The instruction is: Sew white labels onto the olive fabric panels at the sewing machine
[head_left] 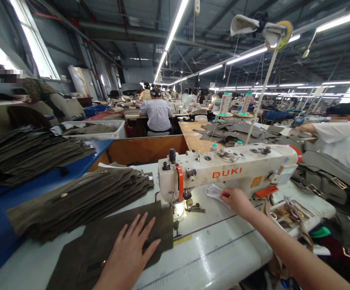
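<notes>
My left hand (134,245) lies with fingers spread on a dark olive fabric panel (102,233), whose right edge reaches close to the needle area of the sewing machine (226,169). A small metal fitting shows on the panel near my wrist. Under the machine's arm, my right hand (238,201) pinches the edge of small white printed labels or slips (215,192) lying on the machine bed. The lit presser foot (179,207) stands between my two hands.
Stacked olive panels (81,197) lie behind my left hand. To the right are a tray of scissors and tools (292,213) and grey bags with buckles (329,181). Thread cones (225,104) stand behind the machine. A co-worker in white (347,137) sits at right.
</notes>
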`<act>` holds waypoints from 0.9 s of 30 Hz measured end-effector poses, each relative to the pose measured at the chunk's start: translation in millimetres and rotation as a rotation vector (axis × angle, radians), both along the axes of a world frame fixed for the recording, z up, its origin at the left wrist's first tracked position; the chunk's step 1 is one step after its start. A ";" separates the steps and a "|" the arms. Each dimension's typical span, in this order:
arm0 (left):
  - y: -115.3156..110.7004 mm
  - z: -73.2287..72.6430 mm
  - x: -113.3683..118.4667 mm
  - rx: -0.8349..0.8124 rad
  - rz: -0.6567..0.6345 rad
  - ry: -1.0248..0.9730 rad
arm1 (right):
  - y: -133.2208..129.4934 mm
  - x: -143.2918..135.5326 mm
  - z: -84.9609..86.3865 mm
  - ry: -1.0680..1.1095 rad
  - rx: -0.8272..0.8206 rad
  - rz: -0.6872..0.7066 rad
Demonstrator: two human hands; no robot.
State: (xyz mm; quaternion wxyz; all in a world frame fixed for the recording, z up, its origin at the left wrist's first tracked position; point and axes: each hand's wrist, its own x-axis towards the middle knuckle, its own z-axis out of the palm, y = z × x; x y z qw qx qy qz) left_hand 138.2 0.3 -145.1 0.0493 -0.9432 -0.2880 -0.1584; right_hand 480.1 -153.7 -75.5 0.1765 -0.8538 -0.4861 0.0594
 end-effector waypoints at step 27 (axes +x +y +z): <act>-34.4 41.4 5.7 -0.188 -0.097 -0.455 | 54.4 -148.8 -46.0 1.136 0.158 0.242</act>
